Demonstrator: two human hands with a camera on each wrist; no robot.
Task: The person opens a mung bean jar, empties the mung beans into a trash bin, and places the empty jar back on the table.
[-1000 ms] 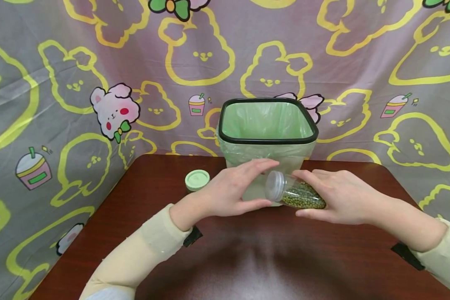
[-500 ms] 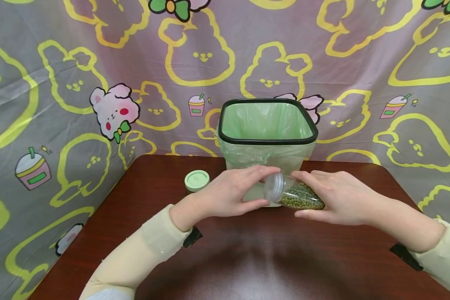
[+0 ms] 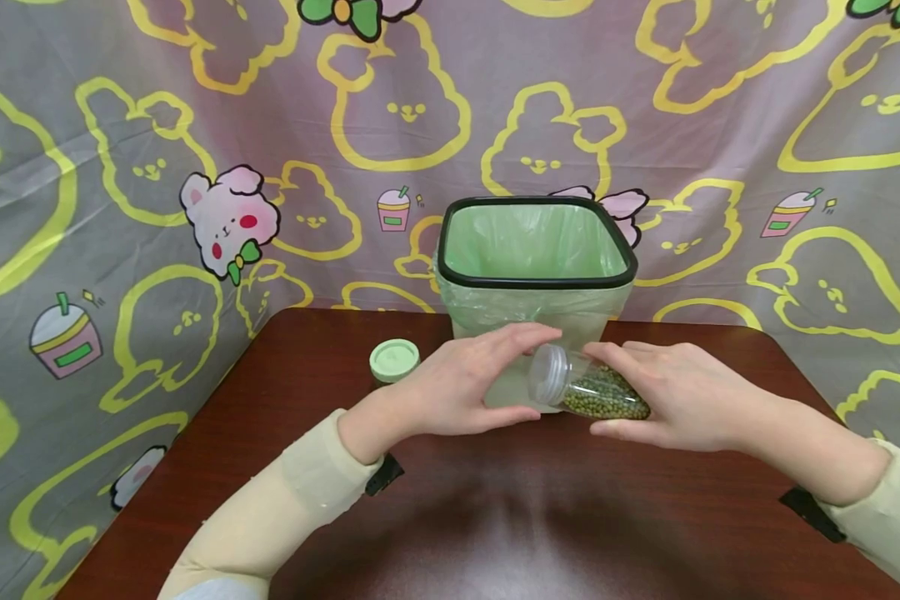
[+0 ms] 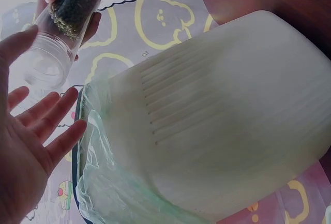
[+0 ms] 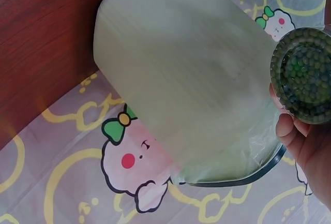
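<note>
My right hand point(image 3: 686, 396) grips a clear plastic jar point(image 3: 603, 393) partly filled with small green beans, which look like mung beans. The jar lies tilted almost sideways, its translucent threaded end pointing at my left hand point(image 3: 461, 383). Around that end the left thumb and fingers are spread. In the left wrist view a gap shows between these fingers and the jar point(image 4: 75, 14). Whether a clear cap sits on that end, I cannot tell. From the right wrist, the jar's round base point(image 5: 305, 76) faces the camera, with beans behind it.
Behind the hands stands a pale bin point(image 3: 537, 283) with a black rim and a green plastic liner. Left of it, a container with a pale green lid point(image 3: 394, 360) is partly hidden by the left hand. All stand on a dark red-brown table point(image 3: 330, 517) before a patterned cloth.
The upper fingers of my left hand have lowered slightly beside the jar's end since one second ago. My right hand and the jar have hardly moved.
</note>
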